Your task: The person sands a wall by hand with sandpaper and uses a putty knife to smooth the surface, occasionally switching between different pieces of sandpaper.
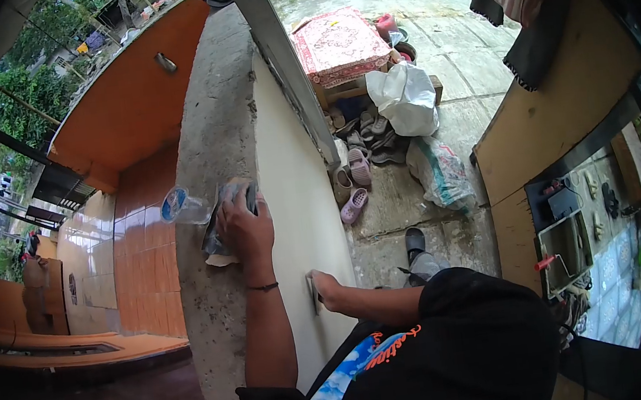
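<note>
On the rough grey top of a wall (206, 134), my left hand (245, 228) curls its fingers over a crumpled, shiny grey packet (218, 241). Much of that packet is hidden under the hand. Beside it, a clear plastic cup (193, 208) with a blue-and-white end lies on its side, partly over the wall's edge. Lower down, my right hand (326, 290) is closed on a thin, flat piece (314, 292) held against the pale wall face (297, 203). Whether this piece is a scraper or a sheet cannot be made out.
Shoes and pink clogs (356, 204) lie on the concrete right of the wall, near a white sack (408, 99) and a filled plastic bag (442, 174). A patterned cloth (342, 43) covers a table behind. At right stands a paint tray (565, 255) with a red-handled roller (547, 262).
</note>
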Demonstrator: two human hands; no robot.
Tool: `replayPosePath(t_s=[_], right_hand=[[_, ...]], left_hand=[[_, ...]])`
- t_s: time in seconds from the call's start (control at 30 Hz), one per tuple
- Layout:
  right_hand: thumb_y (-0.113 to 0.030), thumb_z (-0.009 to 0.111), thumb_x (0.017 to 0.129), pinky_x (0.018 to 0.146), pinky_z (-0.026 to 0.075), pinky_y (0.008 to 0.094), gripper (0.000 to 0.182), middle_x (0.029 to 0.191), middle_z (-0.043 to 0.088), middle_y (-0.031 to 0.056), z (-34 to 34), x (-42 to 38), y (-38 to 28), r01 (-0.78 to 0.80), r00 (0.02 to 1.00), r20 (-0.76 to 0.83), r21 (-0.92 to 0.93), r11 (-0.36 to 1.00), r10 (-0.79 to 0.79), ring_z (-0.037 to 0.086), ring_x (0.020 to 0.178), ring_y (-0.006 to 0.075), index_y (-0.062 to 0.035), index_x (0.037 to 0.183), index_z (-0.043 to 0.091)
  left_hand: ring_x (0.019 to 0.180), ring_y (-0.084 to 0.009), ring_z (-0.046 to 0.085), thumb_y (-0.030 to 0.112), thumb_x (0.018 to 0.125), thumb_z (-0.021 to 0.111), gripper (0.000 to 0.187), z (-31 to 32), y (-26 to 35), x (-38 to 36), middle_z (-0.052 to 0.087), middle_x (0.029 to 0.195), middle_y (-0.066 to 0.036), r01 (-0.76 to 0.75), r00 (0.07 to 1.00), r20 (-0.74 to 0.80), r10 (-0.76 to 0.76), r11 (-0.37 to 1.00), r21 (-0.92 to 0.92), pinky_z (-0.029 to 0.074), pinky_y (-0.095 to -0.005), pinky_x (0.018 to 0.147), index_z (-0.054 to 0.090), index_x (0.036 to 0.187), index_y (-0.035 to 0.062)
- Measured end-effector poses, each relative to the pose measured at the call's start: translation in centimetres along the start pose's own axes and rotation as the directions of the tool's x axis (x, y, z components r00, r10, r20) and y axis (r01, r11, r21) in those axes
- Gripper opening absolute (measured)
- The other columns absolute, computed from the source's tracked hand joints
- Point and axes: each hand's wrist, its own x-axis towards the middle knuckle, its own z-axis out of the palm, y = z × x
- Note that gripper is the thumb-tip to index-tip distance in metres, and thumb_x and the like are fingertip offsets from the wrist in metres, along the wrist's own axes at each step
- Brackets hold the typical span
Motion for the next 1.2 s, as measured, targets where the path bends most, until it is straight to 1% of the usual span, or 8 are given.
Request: replayPosePath(t_s=[0.13,0.43,0.83,0.9,1.07,1.13,1.17,1.2], right_hand=[[-0.045,0.043,0.09,0.079,0.039,0.0336,0.042,0.108,0.057,0.0085,-1.6,3.7,4.6,0.018,1.0,-0.019,-0.042,0.999,-0.019,0.051,0.092,0.0204,-0.0091,0.107,0.058],[-0.044,0.041,0.093,0.069,0.042,0.0339,0.035,0.093,0.056,0.0043,-1.2,4.1,1.7,-0.033,0.996,-0.086,-0.033,0.999,0.03,0.051,0.081,0.0174,-0.0138,0.105,0.056],[-0.042,0.041,0.094,0.081,0.041,0.039,0.036,0.103,0.053,0.0052,0.2,8.8,-7.3,-0.041,0.996,-0.08,-0.179,0.983,0.026,0.047,0.095,0.0199,-0.0147,0.115,0.05],[-0.038,0.032,0.097,0.099,0.036,0.0421,0.049,0.131,0.047,0.0162,1.6,6.8,-11.6,-0.056,0.997,-0.057,-0.076,0.996,0.051,0.047,0.12,0.0279,-0.0006,0.127,0.043],[-0.043,0.032,0.096,0.079,0.046,0.0401,0.044,0.099,0.058,0.0099,4.9,14.9,-21.9,0.135,0.988,0.071,0.025,0.991,-0.137,0.057,0.091,0.0226,-0.0058,0.109,0.051],[-0.047,0.033,0.095,0.084,0.044,0.038,0.054,0.112,0.057,0.0141,7.0,13.4,-26.0,0.332,0.941,0.0,-0.186,0.925,-0.337,0.055,0.097,0.0255,-0.0037,0.126,0.045],[-0.045,0.032,0.097,0.098,0.036,0.0342,0.059,0.133,0.045,0.0184,7.8,8.3,-27.6,0.461,0.887,0.1,-0.228,0.857,-0.451,0.046,0.118,0.0295,-0.0016,0.138,0.033],[-0.04,0.03,0.098,0.11,0.019,0.0318,0.06,0.146,0.028,0.0193,8.1,10.1,-26.8,0.706,0.705,0.204,-0.292,0.645,-0.679,0.024,0.136,0.0297,0.0001,0.142,0.022]], left_hand=[[0.115,-0.0308,0.048,0.029,0.083,0.059,0.034,-0.1,0.1,-0.2,0.054,0.122,-0.012,-0.007,1.0,0.008,0.006,1.0,0.015,0.035,-0.0425,0.099,0.062,0.112,0.0115],[0.118,-0.0317,0.046,0.03,0.085,0.057,0.037,-0.1,0.0,-0.2,0.051,0.128,-0.014,-0.012,0.999,0.049,0.011,1.0,0.004,0.031,-0.0418,0.104,0.06,0.116,0.0106],[0.126,-0.0332,0.04,0.031,0.086,0.057,0.042,-1.3,1.2,-0.1,0.046,0.132,-0.019,0.026,0.989,0.144,-0.028,1.0,0.017,0.027,-0.0457,0.107,0.055,0.123,0.0102],[0.126,-0.033,0.04,0.03,0.086,0.057,0.042,-1.2,1.1,-0.1,0.046,0.133,-0.019,0.026,0.989,0.146,-0.031,0.999,0.031,0.027,-0.0457,0.107,0.055,0.123,0.0099],[0.128,-0.0321,0.038,0.028,0.085,0.058,0.042,-1.5,1.6,0.2,0.044,0.135,-0.018,0.05,0.978,0.197,-0.062,0.997,0.065,0.026,-0.0465,0.107,0.055,0.123,0.0097],[0.128,-0.032,0.038,0.028,0.084,0.058,0.043,-1.6,1.6,0.4,0.044,0.135,-0.018,0.068,0.974,0.21,-0.083,0.995,0.074,0.025,-0.0467,0.107,0.055,0.123,0.0098],[0.128,-0.0319,0.037,0.027,0.084,0.059,0.043,-1.6,1.7,0.4,0.044,0.135,-0.017,0.079,0.969,0.227,-0.096,0.994,0.081,0.025,-0.0469,0.107,0.055,0.123,0.0099],[0.128,-0.0319,0.037,0.027,0.084,0.059,0.043,-1.5,1.8,0.6,0.044,0.135,-0.017,0.088,0.968,0.227,-0.103,0.993,0.076,0.025,-0.0469,0.107,0.055,0.123,0.0099]])
